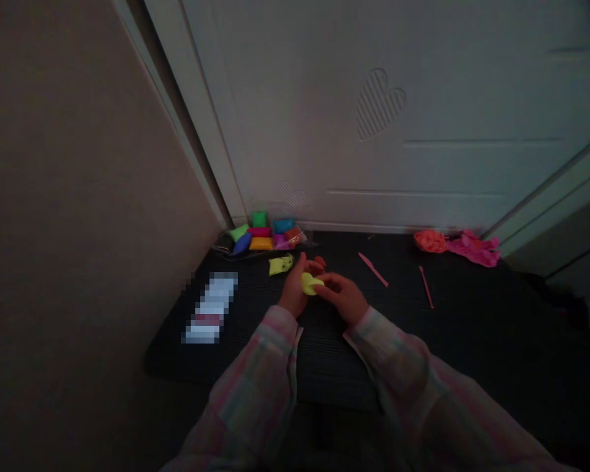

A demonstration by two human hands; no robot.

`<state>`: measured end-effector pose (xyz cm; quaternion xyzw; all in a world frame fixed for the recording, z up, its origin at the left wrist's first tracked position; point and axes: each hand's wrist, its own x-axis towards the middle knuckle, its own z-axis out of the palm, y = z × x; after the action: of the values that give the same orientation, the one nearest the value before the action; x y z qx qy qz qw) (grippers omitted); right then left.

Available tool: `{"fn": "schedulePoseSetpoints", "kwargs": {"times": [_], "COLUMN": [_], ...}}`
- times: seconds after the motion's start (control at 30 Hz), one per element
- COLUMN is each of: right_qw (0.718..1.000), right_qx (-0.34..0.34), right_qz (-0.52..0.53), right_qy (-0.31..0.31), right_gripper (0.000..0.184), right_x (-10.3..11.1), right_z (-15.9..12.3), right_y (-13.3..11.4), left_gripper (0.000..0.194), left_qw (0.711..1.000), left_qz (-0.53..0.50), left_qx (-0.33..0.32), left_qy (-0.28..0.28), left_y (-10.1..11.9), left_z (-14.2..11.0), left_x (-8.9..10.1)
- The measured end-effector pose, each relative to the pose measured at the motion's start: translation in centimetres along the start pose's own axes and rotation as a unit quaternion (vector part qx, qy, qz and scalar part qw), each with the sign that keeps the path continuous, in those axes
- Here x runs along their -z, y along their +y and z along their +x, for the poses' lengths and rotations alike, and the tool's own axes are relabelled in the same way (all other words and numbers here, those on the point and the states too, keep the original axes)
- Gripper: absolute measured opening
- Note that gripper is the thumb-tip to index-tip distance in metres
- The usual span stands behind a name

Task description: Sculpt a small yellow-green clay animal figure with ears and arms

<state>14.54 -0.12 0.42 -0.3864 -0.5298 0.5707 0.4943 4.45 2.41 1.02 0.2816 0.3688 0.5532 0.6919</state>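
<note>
A small lump of yellow modelling clay (309, 284) is between my two hands, above the dark table. My left hand (293, 292) holds it from the left with the thumb up. From the right, the fingers and thumb of my right hand (348, 299) pinch its edge. Just beyond the fingers shows a small reddish piece (319, 262); whether it touches my left hand I cannot tell. Behind my left hand lies a yellow packet (280, 265) with dark marks on it.
On the dark table (324, 373), a clear bag with several coloured clay packets (261, 243) lies at the back left. A blurred-out bright rectangle (211, 308) is at left. Two pink tools, a knife (373, 269) and a stick (427, 287), lie right, before crumpled orange (430, 240) and pink pieces (474, 248).
</note>
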Motion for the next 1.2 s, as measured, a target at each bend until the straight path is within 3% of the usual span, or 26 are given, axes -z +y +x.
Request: {"fn": "schedulePoseSetpoints", "kwargs": {"times": [0.1, 0.23, 0.43, 0.67, 0.83, 1.07, 1.2], "right_qw": [0.996, 0.994, 0.995, 0.997, 0.997, 0.989, 0.969], "right_qx": [-0.052, -0.065, -0.081, -0.077, -0.053, 0.009, 0.083], "right_qz": [0.058, 0.072, 0.039, -0.022, -0.054, -0.129, -0.221], "right_qy": [-0.034, -0.051, -0.041, 0.015, 0.032, 0.065, 0.077], "right_gripper": [0.030, 0.039, 0.037, 0.031, 0.028, 0.020, 0.020], "right_x": [0.2, 0.1, 0.3, 0.3, 0.0, -0.1, -0.4], "right_z": [0.4, 0.7, 0.8, 0.7, 0.4, -0.3, -0.8], "right_y": [0.5, 0.8, 0.8, 0.7, 0.2, 0.2, 0.1], "left_gripper": [0.056, 0.064, 0.064, 0.058, 0.056, 0.057, 0.051], "left_qw": [0.996, 0.987, 0.984, 0.999, 0.995, 0.982, 0.973], "left_qz": [-0.011, 0.003, 0.010, -0.009, -0.026, 0.083, 0.134], "left_qx": [0.058, 0.101, 0.068, -0.004, -0.077, -0.080, -0.089], "left_qy": [-0.071, -0.127, -0.164, -0.036, 0.054, 0.148, 0.163], "left_y": [0.4, 0.8, 0.5, 0.0, 0.2, -0.2, -0.4], "left_z": [-0.6, -1.3, -1.5, -1.1, -0.7, -0.4, -0.5], "left_x": [-0.3, -0.7, -0.6, -0.9, -0.7, -0.3, -0.3]}}
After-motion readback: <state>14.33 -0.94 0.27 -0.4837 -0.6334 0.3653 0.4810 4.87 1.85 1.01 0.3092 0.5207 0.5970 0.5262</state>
